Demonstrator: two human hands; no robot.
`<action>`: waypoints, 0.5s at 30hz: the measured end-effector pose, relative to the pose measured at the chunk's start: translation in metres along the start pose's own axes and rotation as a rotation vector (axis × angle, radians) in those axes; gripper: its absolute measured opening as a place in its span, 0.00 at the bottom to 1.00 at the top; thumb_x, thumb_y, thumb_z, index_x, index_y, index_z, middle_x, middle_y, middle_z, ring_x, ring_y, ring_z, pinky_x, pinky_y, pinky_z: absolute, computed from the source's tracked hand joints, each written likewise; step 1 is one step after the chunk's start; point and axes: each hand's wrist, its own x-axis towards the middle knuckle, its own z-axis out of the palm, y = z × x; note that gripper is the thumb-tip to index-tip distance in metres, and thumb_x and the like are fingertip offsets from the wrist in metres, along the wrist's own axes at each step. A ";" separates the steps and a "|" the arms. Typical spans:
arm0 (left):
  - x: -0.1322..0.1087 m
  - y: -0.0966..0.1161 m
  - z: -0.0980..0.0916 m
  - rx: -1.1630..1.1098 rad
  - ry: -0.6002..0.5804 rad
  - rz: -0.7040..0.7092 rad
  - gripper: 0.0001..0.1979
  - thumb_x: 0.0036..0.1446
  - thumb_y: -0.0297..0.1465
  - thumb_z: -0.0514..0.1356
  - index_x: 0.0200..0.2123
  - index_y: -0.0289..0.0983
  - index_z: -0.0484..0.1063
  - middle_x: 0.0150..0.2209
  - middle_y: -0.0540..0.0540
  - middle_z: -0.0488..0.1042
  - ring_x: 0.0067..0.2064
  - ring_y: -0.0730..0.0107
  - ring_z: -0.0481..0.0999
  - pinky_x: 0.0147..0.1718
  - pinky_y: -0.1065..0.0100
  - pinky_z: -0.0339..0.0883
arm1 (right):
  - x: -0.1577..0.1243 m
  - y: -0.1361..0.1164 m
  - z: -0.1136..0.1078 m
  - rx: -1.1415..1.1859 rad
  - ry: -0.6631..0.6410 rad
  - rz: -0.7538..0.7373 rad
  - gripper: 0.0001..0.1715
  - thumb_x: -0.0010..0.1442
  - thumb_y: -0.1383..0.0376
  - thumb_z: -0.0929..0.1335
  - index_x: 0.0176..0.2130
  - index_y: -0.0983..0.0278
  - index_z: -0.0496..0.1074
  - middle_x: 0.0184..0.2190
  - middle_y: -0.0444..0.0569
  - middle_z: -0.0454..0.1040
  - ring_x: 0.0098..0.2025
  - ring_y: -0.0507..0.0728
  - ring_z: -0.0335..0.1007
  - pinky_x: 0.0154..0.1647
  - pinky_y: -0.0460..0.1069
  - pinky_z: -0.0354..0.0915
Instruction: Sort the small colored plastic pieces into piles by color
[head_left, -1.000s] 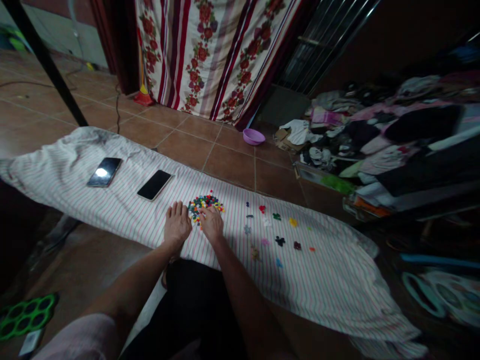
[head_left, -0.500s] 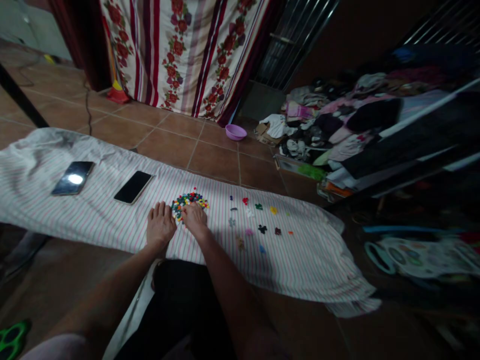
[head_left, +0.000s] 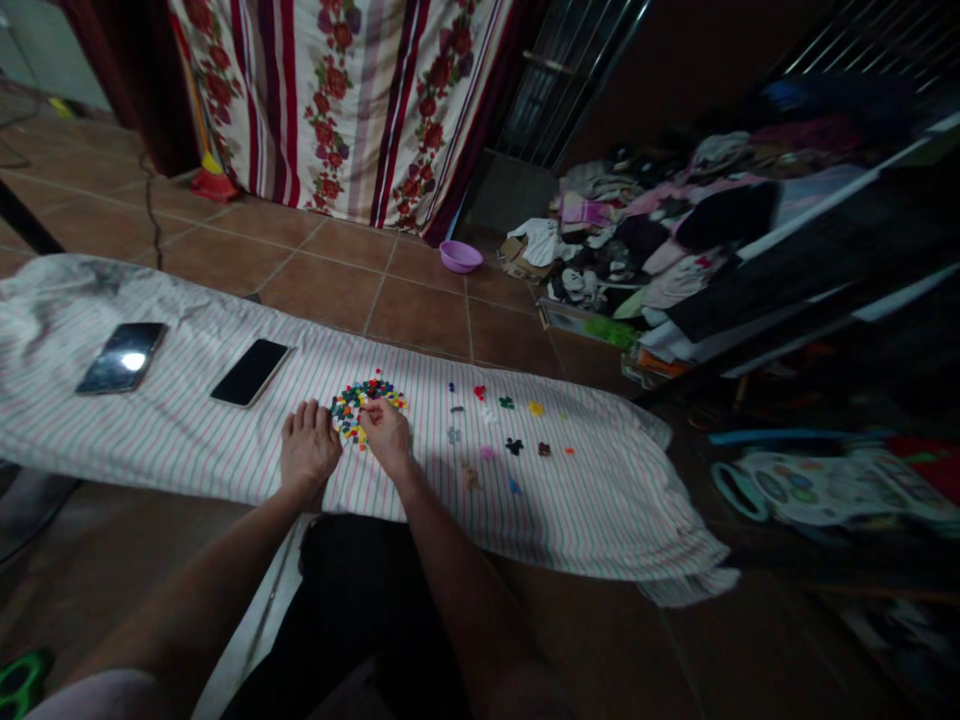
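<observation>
A mixed pile of small coloured pieces [head_left: 352, 403] lies on a striped cloth [head_left: 600, 510]. My left hand [head_left: 309, 445] rests flat on the cloth at the pile's left edge, fingers stretched out. Over the right side of the pile, my right hand [head_left: 386, 432] has thumb and fingers pinched together; whatever is between the fingertips is too small to make out. To the right, little groups sorted by colour sit apart, among them red pieces [head_left: 480, 392], yellow pieces [head_left: 535, 408], black pieces [head_left: 514, 446], tan pieces [head_left: 470, 475] and blue pieces [head_left: 514, 486].
Two phones, a dark phone [head_left: 250, 373] and a shiny phone [head_left: 122, 358], lie on the cloth left of my hands. On the tiled floor beyond stands a purple basin [head_left: 460, 257]. A heap of clothes [head_left: 645, 230] fills the far right, and a curtain [head_left: 337, 110] hangs behind.
The whole view has shifted slightly, so things appear further left. My right hand stays over the pile, its fingers now showing a clearer pinch. The left hand keeps its place.
</observation>
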 end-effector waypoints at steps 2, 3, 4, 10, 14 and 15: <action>0.000 0.000 0.000 0.001 -0.003 0.000 0.22 0.62 0.32 0.45 0.53 0.30 0.69 0.62 0.30 0.66 0.65 0.45 0.63 0.62 0.46 0.54 | -0.004 0.017 -0.011 0.120 0.084 0.029 0.03 0.56 0.64 0.68 0.34 0.60 0.71 0.29 0.41 0.77 0.32 0.53 0.74 0.37 0.46 0.69; 0.000 0.000 0.000 0.001 -0.007 -0.004 0.22 0.62 0.32 0.45 0.53 0.30 0.69 0.62 0.30 0.66 0.65 0.45 0.62 0.62 0.46 0.54 | -0.007 0.028 -0.020 0.161 0.133 0.039 0.04 0.56 0.63 0.67 0.34 0.60 0.71 0.28 0.42 0.76 0.31 0.53 0.73 0.35 0.47 0.69; 0.000 0.000 0.000 0.002 -0.012 -0.008 0.22 0.62 0.32 0.45 0.53 0.30 0.69 0.62 0.30 0.66 0.65 0.45 0.62 0.62 0.46 0.54 | -0.010 0.040 -0.032 0.179 0.189 0.047 0.05 0.55 0.61 0.67 0.33 0.60 0.70 0.27 0.42 0.75 0.30 0.53 0.73 0.35 0.47 0.69; 0.000 0.002 -0.002 -0.001 -0.023 -0.016 0.22 0.62 0.32 0.46 0.54 0.30 0.69 0.63 0.30 0.66 0.66 0.45 0.61 0.62 0.46 0.53 | -0.032 0.132 -0.133 -0.039 0.570 0.230 0.12 0.53 0.56 0.66 0.33 0.62 0.71 0.25 0.45 0.73 0.28 0.56 0.69 0.34 0.50 0.66; -0.001 0.001 -0.001 0.008 -0.009 -0.012 0.22 0.62 0.32 0.46 0.54 0.30 0.69 0.62 0.30 0.66 0.65 0.45 0.62 0.62 0.47 0.53 | -0.051 0.183 -0.182 -0.294 0.763 0.281 0.09 0.51 0.59 0.66 0.29 0.63 0.71 0.30 0.52 0.74 0.37 0.61 0.69 0.43 0.54 0.64; -0.001 0.001 -0.001 0.009 -0.004 -0.011 0.22 0.62 0.32 0.46 0.54 0.30 0.69 0.62 0.30 0.67 0.65 0.46 0.62 0.62 0.47 0.53 | -0.055 0.192 -0.189 -0.339 0.784 0.307 0.09 0.51 0.61 0.65 0.29 0.63 0.72 0.31 0.54 0.74 0.39 0.62 0.69 0.45 0.55 0.64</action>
